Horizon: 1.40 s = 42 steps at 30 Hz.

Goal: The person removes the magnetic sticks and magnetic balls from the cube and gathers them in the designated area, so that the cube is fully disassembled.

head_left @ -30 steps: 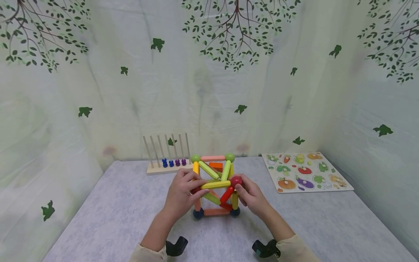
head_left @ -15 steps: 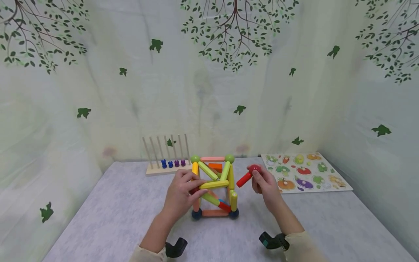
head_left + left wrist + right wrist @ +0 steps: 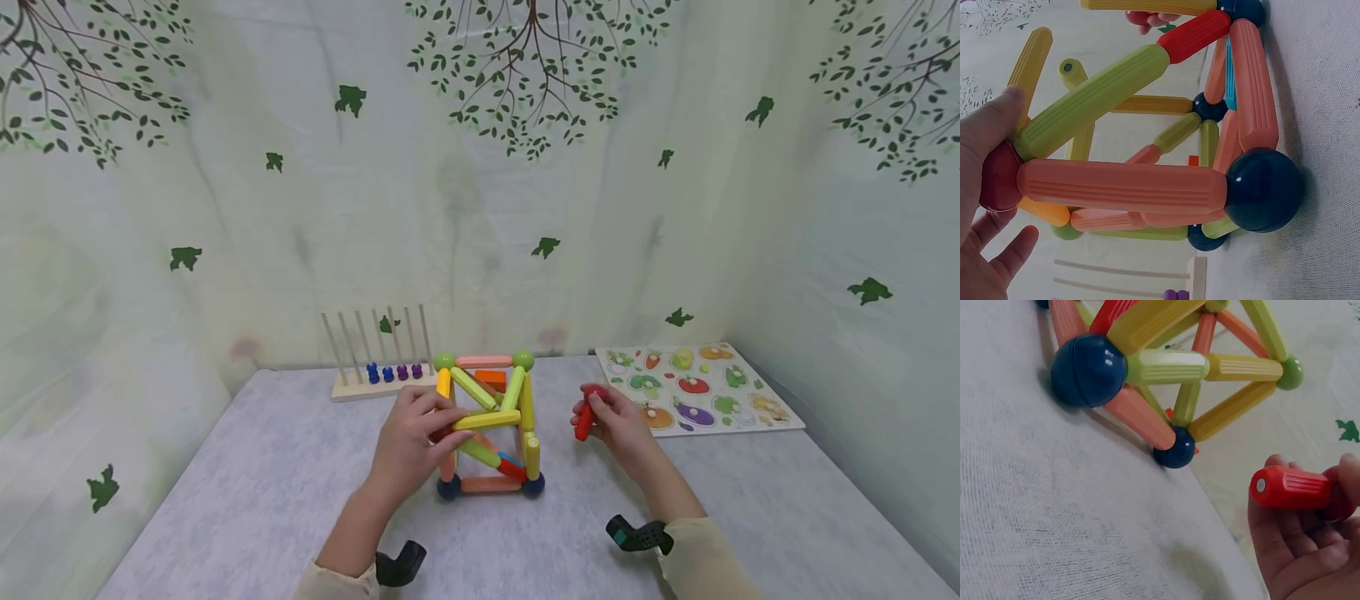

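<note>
Stick-and-ball frame [image 3: 487, 419] stands mid-scene on the grey table [image 3: 300, 467], dark blue balls at its base, green balls [image 3: 522, 359] at its far top. Left hand [image 3: 411, 433] grips a dark red ball [image 3: 1000, 178] at the frame's near left side; a yellow stick runs rightward from there. Right hand [image 3: 621, 425], right of the frame and apart from it, holds a red ball [image 3: 1338, 501] with a short red stick [image 3: 1291, 487] attached. Far left: bead rack [image 3: 385, 385]. Far right: vegetable-picture board [image 3: 708, 400].
</note>
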### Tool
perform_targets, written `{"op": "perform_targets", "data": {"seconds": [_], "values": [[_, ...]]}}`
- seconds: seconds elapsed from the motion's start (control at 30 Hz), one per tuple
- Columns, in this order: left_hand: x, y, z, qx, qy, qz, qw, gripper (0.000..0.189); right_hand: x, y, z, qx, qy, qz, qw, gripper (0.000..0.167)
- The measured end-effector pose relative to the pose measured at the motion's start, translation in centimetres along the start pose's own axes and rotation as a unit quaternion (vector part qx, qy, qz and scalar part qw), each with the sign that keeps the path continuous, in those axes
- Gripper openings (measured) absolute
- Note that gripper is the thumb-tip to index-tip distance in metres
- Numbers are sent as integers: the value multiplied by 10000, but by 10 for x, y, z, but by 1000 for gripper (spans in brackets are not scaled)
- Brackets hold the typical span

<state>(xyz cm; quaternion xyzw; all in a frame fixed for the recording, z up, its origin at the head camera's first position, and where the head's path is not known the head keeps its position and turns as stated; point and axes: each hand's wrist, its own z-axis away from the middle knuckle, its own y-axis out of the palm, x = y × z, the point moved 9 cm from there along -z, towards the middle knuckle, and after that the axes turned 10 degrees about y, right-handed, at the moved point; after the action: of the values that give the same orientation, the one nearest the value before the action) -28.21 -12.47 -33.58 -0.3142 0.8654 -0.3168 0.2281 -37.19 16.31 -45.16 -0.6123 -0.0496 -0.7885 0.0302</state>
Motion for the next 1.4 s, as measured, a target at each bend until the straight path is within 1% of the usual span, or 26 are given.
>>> {"op": "perform_targets", "data": {"seconds": [0.2, 0.27, 0.37, 0.5, 0.67, 0.83, 0.93, 1.0, 1.07, 1.17, 1.23, 1.33, 1.4], "values": [[1, -1, 0, -8, -12, -6, 10000, 23, -12, -3, -6, -77, 357, 486, 9982, 43], [1, -1, -1, 6, -35, 11, 10000, 23, -15, -3, -6, -54, 406, 573, 9975, 42], [1, -2, -1, 19, -64, 30, 10000, 23, -18, -2, -7, -57, 388, 878, 9954, 42], [1, -2, -2, 24, -91, 43, 9999, 23, -22, -4, -8, -289, 474, 1246, 9907, 41], [1, -2, -2, -2, -89, 55, 9999, 22, -24, -9, -10, -647, 578, 1525, 9845, 41], [2, -2, -1, -15, -70, 67, 10000, 23, -23, -14, -11, -1159, 627, 1924, 9724, 43], [3, -3, 0, -27, -95, 64, 9999, 23, -21, -10, -15, -1219, 634, 2062, 9688, 43], [4, -4, 0, -44, -108, 65, 9999, 24, -18, -7, -19, -1207, 545, 2271, 9648, 42], [5, -5, 1, -56, -94, 35, 9999, 24, -14, -5, -24, -1233, 400, 2578, 9575, 41], [4, -3, 0, -64, -40, 23, 10000, 24, -8, -4, -29, -1346, 151, 3113, 9406, 39], [3, -2, 1, -71, -12, 33, 10000, 24, -7, -4, -31, -1379, 76, 3356, 9318, 38], [2, 0, 0, -70, 2, 57, 10000, 23, -8, -5, -33, -1481, 80, 3561, 9226, 37], [1, 0, 0, -70, 8, 78, 9999, 23, -9, -7, -34, -1563, 196, 3572, 9206, 37]]}}
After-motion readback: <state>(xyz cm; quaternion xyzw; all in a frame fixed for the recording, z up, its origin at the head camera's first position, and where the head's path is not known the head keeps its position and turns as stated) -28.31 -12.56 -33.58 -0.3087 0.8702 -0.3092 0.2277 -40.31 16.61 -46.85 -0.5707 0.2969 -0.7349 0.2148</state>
